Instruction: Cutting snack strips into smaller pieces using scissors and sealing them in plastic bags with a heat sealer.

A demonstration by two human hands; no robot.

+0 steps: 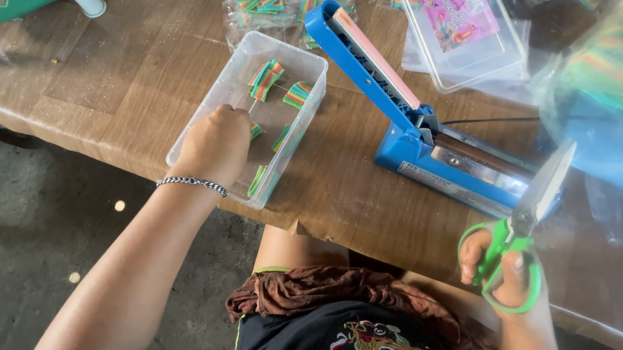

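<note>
While scissors (530, 218) sit gripped in the right hand (501, 274), the left hand (215, 143) dips into a tub (197, 126).
I see left fingers curled together; candy strips (267, 78) lie just beyond them.

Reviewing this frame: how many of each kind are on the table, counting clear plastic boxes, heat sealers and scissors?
Clear plastic boxes: 2, the open box under the left hand and the lidded box
Blue heat sealers: 1
Green-handled scissors: 1, in the right hand
Total: 4

Green-handled scissors (523, 231), blades open, upright.
</note>
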